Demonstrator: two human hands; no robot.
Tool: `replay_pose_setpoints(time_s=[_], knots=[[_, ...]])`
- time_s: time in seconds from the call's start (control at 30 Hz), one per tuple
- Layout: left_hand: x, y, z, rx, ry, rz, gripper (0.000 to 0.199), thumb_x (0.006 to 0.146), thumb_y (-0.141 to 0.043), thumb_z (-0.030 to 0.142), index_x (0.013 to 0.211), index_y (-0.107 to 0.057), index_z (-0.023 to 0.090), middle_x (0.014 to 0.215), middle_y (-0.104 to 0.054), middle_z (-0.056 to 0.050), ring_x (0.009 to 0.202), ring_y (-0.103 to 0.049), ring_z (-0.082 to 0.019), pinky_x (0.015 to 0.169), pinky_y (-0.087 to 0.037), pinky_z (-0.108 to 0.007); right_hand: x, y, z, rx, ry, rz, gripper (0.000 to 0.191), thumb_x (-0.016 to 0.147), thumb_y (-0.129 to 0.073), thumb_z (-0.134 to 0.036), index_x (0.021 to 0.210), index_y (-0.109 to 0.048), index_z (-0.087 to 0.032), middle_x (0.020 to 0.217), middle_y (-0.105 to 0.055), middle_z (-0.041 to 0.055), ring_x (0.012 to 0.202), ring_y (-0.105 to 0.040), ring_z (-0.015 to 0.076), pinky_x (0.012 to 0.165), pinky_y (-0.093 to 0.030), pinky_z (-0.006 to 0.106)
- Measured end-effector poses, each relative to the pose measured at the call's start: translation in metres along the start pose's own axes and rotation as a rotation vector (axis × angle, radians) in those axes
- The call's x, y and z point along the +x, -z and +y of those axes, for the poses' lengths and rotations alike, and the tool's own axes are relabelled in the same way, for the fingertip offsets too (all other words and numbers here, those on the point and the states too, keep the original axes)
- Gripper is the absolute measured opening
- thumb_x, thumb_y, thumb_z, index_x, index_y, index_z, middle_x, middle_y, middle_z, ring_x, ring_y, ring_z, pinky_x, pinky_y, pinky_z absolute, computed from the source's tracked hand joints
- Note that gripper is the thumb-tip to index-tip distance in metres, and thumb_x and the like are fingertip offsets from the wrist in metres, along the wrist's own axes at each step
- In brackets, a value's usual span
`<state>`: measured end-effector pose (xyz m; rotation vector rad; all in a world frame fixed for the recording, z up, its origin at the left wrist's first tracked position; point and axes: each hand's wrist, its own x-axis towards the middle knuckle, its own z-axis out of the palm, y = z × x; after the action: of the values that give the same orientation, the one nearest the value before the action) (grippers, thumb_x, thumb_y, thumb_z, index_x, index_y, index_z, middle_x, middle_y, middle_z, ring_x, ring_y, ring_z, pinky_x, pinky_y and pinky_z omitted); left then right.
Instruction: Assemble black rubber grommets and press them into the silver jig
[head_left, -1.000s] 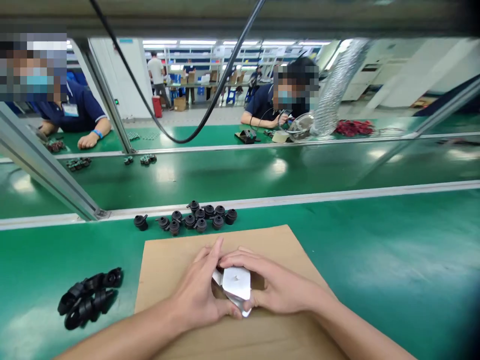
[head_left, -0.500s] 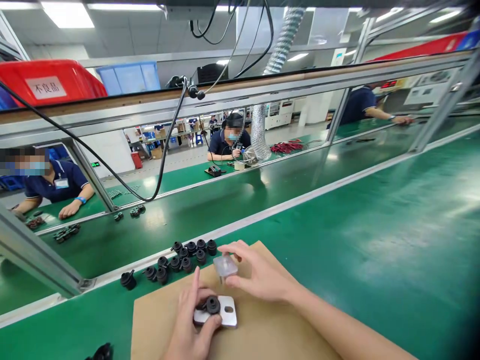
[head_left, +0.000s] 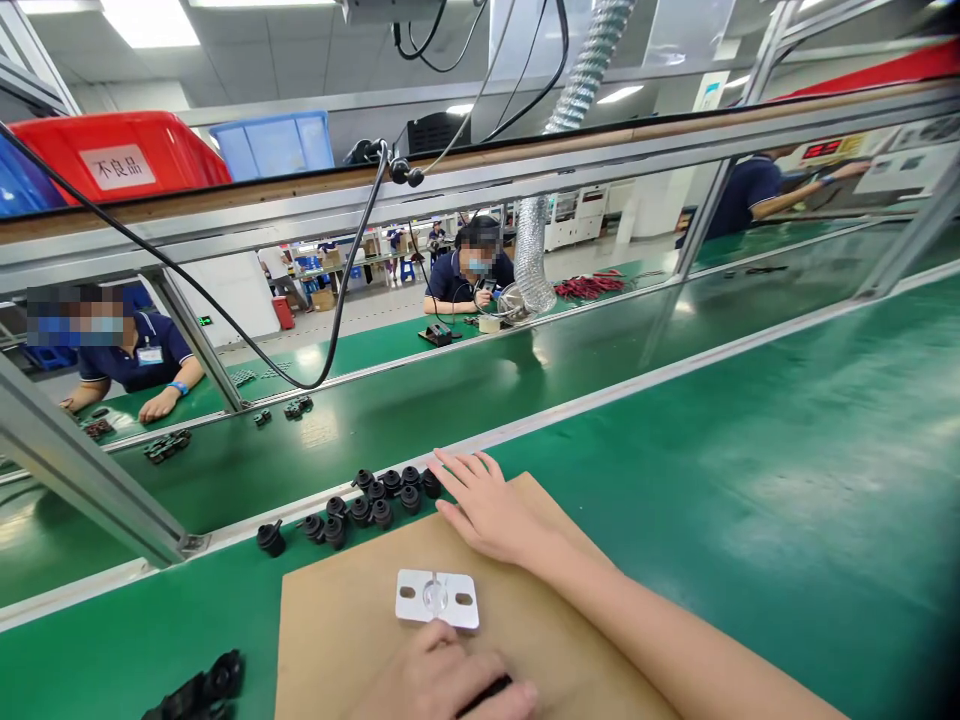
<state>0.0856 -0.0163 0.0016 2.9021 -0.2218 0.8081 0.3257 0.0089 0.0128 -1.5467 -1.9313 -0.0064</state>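
Observation:
My left hand [head_left: 442, 675] is low at the front of the cardboard sheet, its fingers curled round a black part [head_left: 486, 694] that is mostly hidden by them. Just beyond its knuckles a white metal plate [head_left: 414, 608] lies flat, with a slot at each end and a round recess in the middle. My right hand [head_left: 487, 510] reaches over the sheet's far edge with fingers stretched out, beside a group of small black round ribbed parts [head_left: 361, 512]. Its fingertips are close to the rightmost of these. The clear block is not visible.
The brown cardboard sheet [head_left: 330, 620] lies on a green bench [head_left: 750, 500]. More black parts [head_left: 202, 690] lie at the lower left. A metal frame post [head_left: 90, 480] stands left, and a black cable [head_left: 341, 300] hangs ahead. Co-workers sit across the line.
The black part has left the plate and is in my left hand, which has drawn toward me. My right hand has moved toward the black parts, and the clear block has gone from sight.

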Motion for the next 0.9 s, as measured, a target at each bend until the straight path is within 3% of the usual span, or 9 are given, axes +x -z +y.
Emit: replay_pose_setpoints(time_s=[0.07,0.13,0.23,0.33,0.4,0.47,0.7,0.8,0.9], knots=[[0.007,0.009,0.000,-0.006,-0.053,0.024,0.045,0.112,-0.048,0.033,0.153,-0.046,0.014,0.103,-0.082,-0.012,0.061,-0.066,-0.021,0.058,-0.049,-0.035,0.006,-0.011,-0.003,0.053,-0.014,0.024,0.050,0.106,-0.052,-0.025,0.157,-0.053,-0.023,0.164,-0.051,0.0148,0.141,-0.048,0.0417,0.122,-0.021,0.074],[0.005,0.018,-0.003,-0.022,-0.002,0.068,0.046,0.111,-0.048,0.035,0.151,-0.048,0.012,0.114,-0.079,-0.016,0.082,-0.071,-0.026,0.072,-0.056,-0.039,0.009,-0.018,-0.002,0.114,-0.035,0.052,0.043,0.105,-0.054,-0.023,0.147,-0.062,-0.024,0.150,-0.065,0.0131,0.132,-0.056,0.0382,0.121,-0.027,0.070],[-0.011,0.027,-0.006,-0.029,0.329,0.106,0.053,0.107,-0.047,0.019,0.159,-0.041,0.019,0.147,-0.062,-0.020,0.127,-0.063,-0.034,0.107,-0.053,-0.051,0.010,-0.019,0.002,0.227,-0.114,0.122,0.025,0.103,-0.058,-0.027,0.120,-0.076,-0.023,0.121,-0.078,0.0111,0.115,-0.065,0.0341,0.111,-0.044,0.060],[-0.027,0.028,-0.007,-0.073,0.679,0.055,0.078,0.098,-0.051,0.006,0.168,-0.026,0.030,0.166,-0.040,-0.017,0.149,-0.044,-0.037,0.121,-0.042,-0.060,0.008,-0.013,0.006,0.366,-0.234,0.209,0.021,0.102,-0.060,-0.034,0.103,-0.078,-0.023,0.109,-0.080,0.0105,0.105,-0.070,0.0322,0.097,-0.055,0.051],[-0.033,0.025,-0.008,-0.128,0.778,0.025,0.095,0.090,-0.054,0.002,0.170,-0.014,0.034,0.167,-0.038,-0.015,0.149,-0.041,-0.039,0.121,-0.038,-0.066,0.005,-0.007,0.007,0.469,-0.308,0.249,0.024,0.102,-0.062,-0.040,0.101,-0.079,-0.023,0.108,-0.080,0.0100,0.102,-0.073,0.0308,0.091,-0.059,0.046],[-0.034,0.022,-0.010,-0.188,0.813,0.027,0.102,0.087,-0.054,-0.001,0.169,-0.010,0.038,0.159,-0.047,-0.014,0.141,-0.047,-0.038,0.119,-0.037,-0.068,0.001,0.000,0.007,0.571,-0.361,0.260,0.030,0.101,-0.064,-0.047,0.101,-0.079,-0.021,0.104,-0.081,0.0095,0.097,-0.076,0.0293,0.087,-0.062,0.043],[-0.029,0.018,-0.016,-0.388,0.874,0.069,0.087,0.099,-0.061,0.013,0.167,-0.016,0.044,0.145,-0.059,-0.008,0.127,-0.051,-0.033,0.114,-0.040,-0.060,-0.013,0.016,-0.008,0.788,-0.464,0.240,0.040,0.092,-0.077,-0.057,0.105,-0.079,-0.019,0.093,-0.081,0.0092,0.085,-0.077,0.0267,0.071,-0.063,0.036],[-0.027,0.015,-0.016,-0.445,0.908,0.097,0.082,0.101,-0.062,0.018,0.167,-0.020,0.043,0.143,-0.060,-0.009,0.128,-0.050,-0.033,0.115,-0.040,-0.058,-0.017,0.020,-0.023,0.804,-0.421,0.191,0.029,0.093,-0.077,-0.049,0.103,-0.081,-0.022,0.094,-0.081,0.0071,0.084,-0.075,0.0242,0.070,-0.060,0.034],[-0.027,0.015,-0.017,-0.505,0.923,0.121,0.078,0.103,-0.062,0.022,0.166,-0.022,0.044,0.144,-0.061,-0.008,0.133,-0.050,-0.033,0.117,-0.038,-0.058,-0.022,0.022,-0.035,0.786,-0.287,0.160,0.017,0.094,-0.075,-0.038,0.101,-0.081,-0.023,0.092,-0.080,0.0048,0.081,-0.072,0.0213,0.069,-0.058,0.032]])
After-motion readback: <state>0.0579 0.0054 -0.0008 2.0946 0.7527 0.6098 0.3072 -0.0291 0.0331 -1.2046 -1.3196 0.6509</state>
